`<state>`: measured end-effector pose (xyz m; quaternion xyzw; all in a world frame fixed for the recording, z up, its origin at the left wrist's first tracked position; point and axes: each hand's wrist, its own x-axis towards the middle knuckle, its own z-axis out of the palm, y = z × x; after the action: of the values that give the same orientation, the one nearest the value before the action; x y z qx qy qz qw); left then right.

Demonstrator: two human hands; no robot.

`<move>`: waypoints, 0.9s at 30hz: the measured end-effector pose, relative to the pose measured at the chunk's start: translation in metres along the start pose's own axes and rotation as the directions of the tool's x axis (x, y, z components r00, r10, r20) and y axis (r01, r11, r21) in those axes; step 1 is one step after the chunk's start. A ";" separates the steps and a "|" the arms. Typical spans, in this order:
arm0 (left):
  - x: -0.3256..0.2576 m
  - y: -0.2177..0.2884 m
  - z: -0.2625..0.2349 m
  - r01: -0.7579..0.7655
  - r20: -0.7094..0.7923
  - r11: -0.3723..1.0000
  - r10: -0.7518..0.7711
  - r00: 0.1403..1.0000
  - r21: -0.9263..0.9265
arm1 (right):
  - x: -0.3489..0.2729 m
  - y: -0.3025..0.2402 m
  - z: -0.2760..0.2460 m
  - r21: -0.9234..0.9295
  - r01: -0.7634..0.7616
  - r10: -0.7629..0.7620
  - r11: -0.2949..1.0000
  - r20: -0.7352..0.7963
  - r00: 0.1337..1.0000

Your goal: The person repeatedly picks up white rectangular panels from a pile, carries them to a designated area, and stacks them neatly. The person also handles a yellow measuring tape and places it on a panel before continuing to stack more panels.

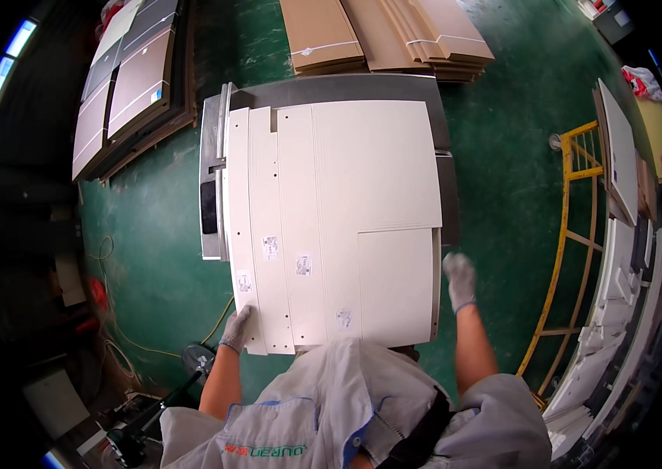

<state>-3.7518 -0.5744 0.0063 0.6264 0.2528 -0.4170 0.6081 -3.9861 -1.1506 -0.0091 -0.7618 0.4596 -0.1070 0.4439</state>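
Observation:
White flat panels (374,168) lie overlapped in a stack before me, with small drilled holes and several printed labels (304,265) on them. My left hand (237,327), in a light knitted glove, grips the left edge of the panels near their front corner; its fingers under the edge are hidden. To the right of the stack, my right hand (461,280), gloved as well, hangs in the air a little apart from the panel edge. Its fingers look loosely extended and hold nothing. Beneath the panels is a dark grey table (447,187) with metal rails (222,195) on its left.
Bundles of strapped brown cardboard (405,35) lie beyond the table. Strapped panel stacks (135,86) stand at far left. On the right are a yellow metal frame (564,227) and leaning white boards (612,297). A cable (139,349) crosses the green floor at left.

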 end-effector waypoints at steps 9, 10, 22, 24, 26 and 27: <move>-0.013 0.032 0.013 -0.188 -0.084 0.966 0.206 0.975 0.179 | 0.283 -0.091 0.050 0.418 0.180 -0.080 0.890 -0.247 0.966; 0.003 0.028 0.001 -0.216 -0.148 0.911 0.281 0.948 0.350 | 0.312 -0.075 0.048 0.692 0.017 0.151 0.722 -0.182 0.972; -0.024 0.257 0.261 -0.521 0.735 -0.672 0.667 -0.117 0.527 | 0.113 -0.329 0.210 -0.392 0.919 -0.886 0.036 0.412 0.211; 0.016 0.279 0.245 -0.356 0.728 -0.653 0.672 0.137 0.669 | 0.100 -0.337 0.207 -0.370 0.923 -0.852 0.104 0.446 0.274; 0.052 0.301 0.211 -0.297 0.621 -0.548 0.641 0.452 0.782 | 0.105 -0.336 0.197 -0.514 0.850 -0.839 0.120 0.406 0.363; 0.060 0.313 0.185 -0.292 0.552 -0.473 0.639 0.535 0.831 | 0.110 -0.335 0.187 -0.567 0.812 -0.841 0.138 0.366 0.398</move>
<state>-3.5020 -0.8069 0.1448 0.9187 -0.3933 -0.0307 0.0163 -3.6153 -1.0686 0.1144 -0.9846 -0.0236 -0.1731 -0.0085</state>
